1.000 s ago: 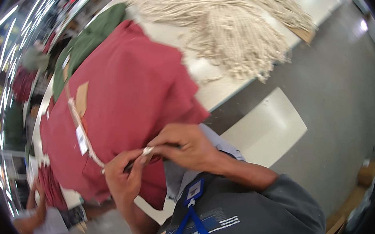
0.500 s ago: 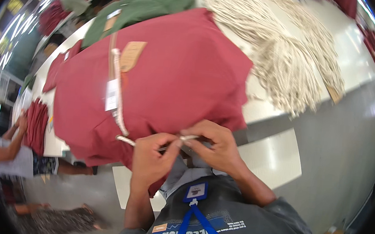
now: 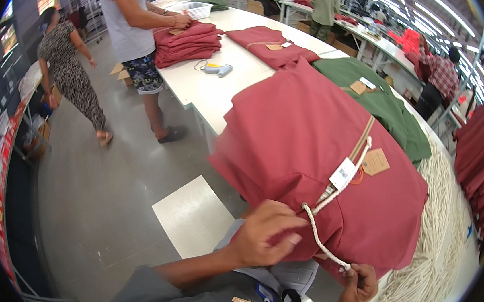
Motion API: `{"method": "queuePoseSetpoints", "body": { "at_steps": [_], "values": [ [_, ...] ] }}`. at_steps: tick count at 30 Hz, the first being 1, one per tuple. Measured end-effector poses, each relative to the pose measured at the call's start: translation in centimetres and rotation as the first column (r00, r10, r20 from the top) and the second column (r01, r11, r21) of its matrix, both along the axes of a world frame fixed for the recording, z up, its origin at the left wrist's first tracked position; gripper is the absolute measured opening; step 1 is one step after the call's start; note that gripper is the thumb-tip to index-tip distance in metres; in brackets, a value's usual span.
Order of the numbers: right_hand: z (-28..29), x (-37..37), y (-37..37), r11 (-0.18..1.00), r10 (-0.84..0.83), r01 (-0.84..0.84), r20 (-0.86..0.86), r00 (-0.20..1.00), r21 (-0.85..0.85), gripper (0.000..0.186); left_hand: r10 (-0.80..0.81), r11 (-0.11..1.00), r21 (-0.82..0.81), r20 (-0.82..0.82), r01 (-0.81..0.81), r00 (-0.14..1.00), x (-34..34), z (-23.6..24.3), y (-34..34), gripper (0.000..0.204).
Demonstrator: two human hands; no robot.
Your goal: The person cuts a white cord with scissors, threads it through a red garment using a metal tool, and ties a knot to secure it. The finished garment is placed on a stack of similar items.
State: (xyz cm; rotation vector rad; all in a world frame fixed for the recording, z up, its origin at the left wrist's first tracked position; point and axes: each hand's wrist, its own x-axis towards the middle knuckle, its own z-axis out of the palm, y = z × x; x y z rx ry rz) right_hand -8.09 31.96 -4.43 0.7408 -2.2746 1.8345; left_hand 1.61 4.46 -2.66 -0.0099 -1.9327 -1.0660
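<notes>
A dark red garment (image 3: 307, 128), seemingly a hooded one, lies in a thick heap over the table's near edge. A white braided drawstring (image 3: 322, 238) comes out of an eyelet in it. My right hand (image 3: 358, 285) pinches the end of that drawstring, pulling it fairly straight, with what looks like a knot at the fingertips. My left hand (image 3: 269, 234), a little blurred, hovers left of the eyelet with fingers bent and thumb apart, nothing visible in them. A white tag (image 3: 342, 174) and a brown card tag (image 3: 375, 162) lie on the garment.
Bundles of loose white cords (image 3: 428, 253) hang over the table at right. Behind lies a folded green garment (image 3: 382, 100). Farther left are a glue gun (image 3: 219, 70), stacked red garments (image 3: 189, 46) and a co-worker (image 3: 129, 20) handling them. Another person (image 3: 71, 67) walks in the aisle.
My view has swung left. Both hands were together on the drawstring; now my left hand has come off it and apart, while my right still holds the end.
</notes>
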Motion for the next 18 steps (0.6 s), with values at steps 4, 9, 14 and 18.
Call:
{"method": "queuePoseSetpoints", "body": {
  "at_steps": [4, 9, 14, 18],
  "values": [
    [-0.4, -2.7, 0.4, 0.970, -0.052, 0.113, -0.271, 0.961, 0.214, 0.005, 0.409, 0.887, 0.146, 0.196, -0.439, 0.891, 3.6, -7.3, -6.2, 0.027],
    [-1.8, -7.3, -1.8, 0.980, -0.184, 0.198, -0.248, 0.951, 0.034, 0.011, 0.570, 0.502, -0.079, 0.779, -0.861, 0.261, 11.7, -23.6, -10.1, 0.074],
    [-2.3, -7.0, -3.8, 0.859, -0.384, 0.486, -0.427, 0.819, 0.159, 0.033, 0.401, 0.097, -0.189, 0.906, -0.977, -0.136, 16.7, -33.0, -7.8, 0.090],
    [-2.1, -5.3, -5.1, 0.791, -0.340, 0.545, -0.542, 0.769, 0.277, 0.037, 0.446, -0.038, 0.218, 0.877, -0.975, 0.179, 17.8, -34.8, -6.6, 0.088]
  ]
}}
